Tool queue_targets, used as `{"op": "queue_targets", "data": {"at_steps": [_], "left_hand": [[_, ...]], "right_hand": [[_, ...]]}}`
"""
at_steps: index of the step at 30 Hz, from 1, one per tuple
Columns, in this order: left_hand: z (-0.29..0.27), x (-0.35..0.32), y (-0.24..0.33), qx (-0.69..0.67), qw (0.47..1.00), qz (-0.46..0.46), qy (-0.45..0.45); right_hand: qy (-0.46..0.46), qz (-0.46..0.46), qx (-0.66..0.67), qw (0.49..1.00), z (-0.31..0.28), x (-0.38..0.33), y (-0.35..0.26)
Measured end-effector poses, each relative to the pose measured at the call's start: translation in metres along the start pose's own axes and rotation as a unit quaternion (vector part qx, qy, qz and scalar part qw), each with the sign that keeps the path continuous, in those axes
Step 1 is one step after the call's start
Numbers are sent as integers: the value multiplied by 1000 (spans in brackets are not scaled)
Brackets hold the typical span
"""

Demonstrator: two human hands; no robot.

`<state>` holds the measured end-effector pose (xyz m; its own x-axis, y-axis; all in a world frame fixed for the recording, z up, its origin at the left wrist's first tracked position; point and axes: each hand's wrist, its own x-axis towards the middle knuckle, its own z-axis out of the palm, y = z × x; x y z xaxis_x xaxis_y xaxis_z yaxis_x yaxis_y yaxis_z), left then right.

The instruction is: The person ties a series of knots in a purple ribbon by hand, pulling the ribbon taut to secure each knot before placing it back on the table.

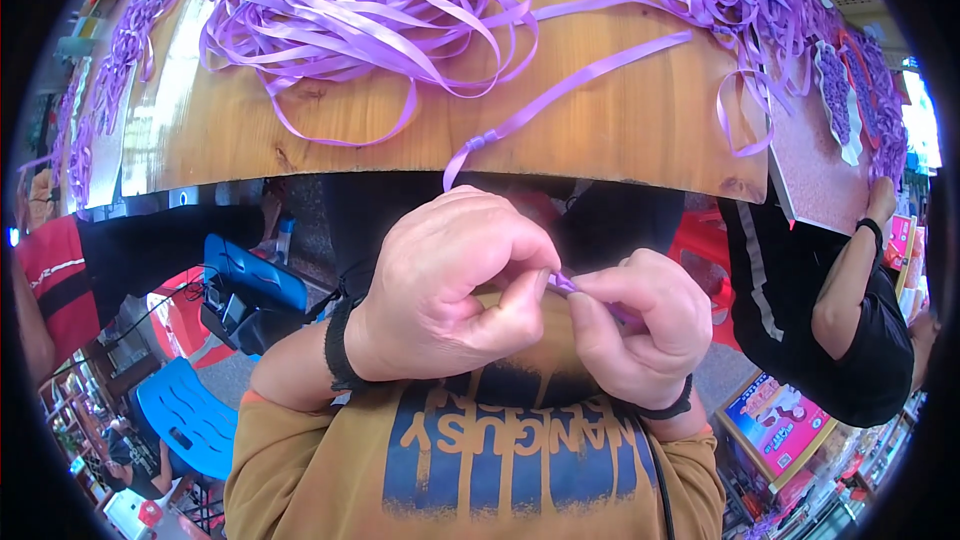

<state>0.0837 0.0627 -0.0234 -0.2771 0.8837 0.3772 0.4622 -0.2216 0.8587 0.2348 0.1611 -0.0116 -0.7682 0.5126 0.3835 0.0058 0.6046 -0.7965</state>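
Purple ribbon [563,285] is being pinched between both hands, close to the person's chest and below the table's near edge. The left hand [450,285] and the right hand [640,325] are pressing together, fingertips clamping on the short piece. More ribbon is lying in a loose pile [370,10] on the wooden table [620,130], with one long strand [560,90] trailing off the edge.
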Motion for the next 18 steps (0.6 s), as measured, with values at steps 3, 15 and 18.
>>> {"op": "queue_targets", "data": {"at_steps": [3,15,18], "left_hand": [[-2,-1,1,2,1000,-4,-1],[1,-2,7,203,973,110,-25],[-1,-2,7,255,960,109,-27]], "right_hand": [[-3,0,13,1000,0,0,1],[1,22,34,999,9,-3,-3],[-15,-47,-34,998,10,-5,1]]}}
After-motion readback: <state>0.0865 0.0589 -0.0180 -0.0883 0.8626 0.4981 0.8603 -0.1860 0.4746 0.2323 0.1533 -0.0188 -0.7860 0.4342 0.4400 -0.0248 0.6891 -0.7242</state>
